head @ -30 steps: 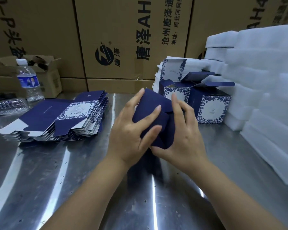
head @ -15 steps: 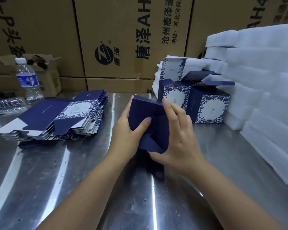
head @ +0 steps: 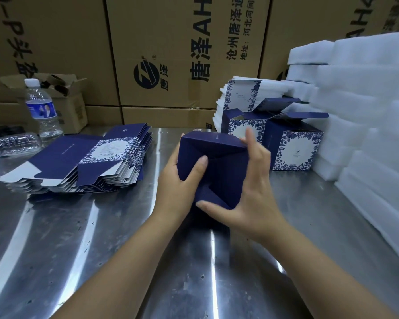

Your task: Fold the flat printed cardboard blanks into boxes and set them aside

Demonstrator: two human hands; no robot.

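I hold a navy blue box (head: 219, 162) above the middle of the steel table, its folded bottom flaps facing me. My left hand (head: 177, 187) grips its left side, thumb pressed on the flaps. My right hand (head: 244, 196) holds the right side and lower corner, fingers spread. A stack of flat printed blanks (head: 83, 164) lies to the left. Two folded boxes (head: 293, 148) with blue floral print stand at the back right, lids open. More upright blanks (head: 237, 95) lean behind them.
The steel table (head: 101, 249) runs toward me. White foam slabs (head: 366, 111) are piled along the right. A water bottle (head: 42, 109) stands at the back left beside a crushed bottle (head: 14, 143) and a small open carton (head: 65, 100). Large brown cartons (head: 171, 54) wall the back.
The box has been turned and opened out squarer, its bottom flaps now folded in toward me. My left thumb shifted onto the flaps and my right fingers spread along the right side.
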